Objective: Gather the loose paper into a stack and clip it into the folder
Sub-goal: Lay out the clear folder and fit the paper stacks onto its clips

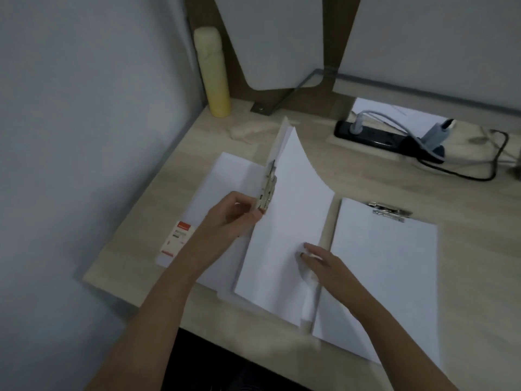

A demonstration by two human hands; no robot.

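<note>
Left hand [234, 214] pinches, right hand [321, 261] presses with flat fingers: on the wooden desk [355, 179] lies the open white folder [225, 172], on it the upcurling paper stack [290, 215] under the right, the raised metal clip [267, 190] in the left.

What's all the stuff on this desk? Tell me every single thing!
pale wooden desk: one, beige, under everything.
tall yellow bottle: one, yellow, back left corner.
open white folder: one, white, desk's left side.
red-and-white label: one, folder's left edge.
silver metal clip: one, silver, raised above the folder.
white paper sheets: number unclear, white, middle, top curling up.
white flat board with top clip: one, white, right side.
black power strip: one, black, back right, grey plugs in it.
left hand: one, pinching the silver metal clip.
right hand: one, resting flat on the paper.
</note>
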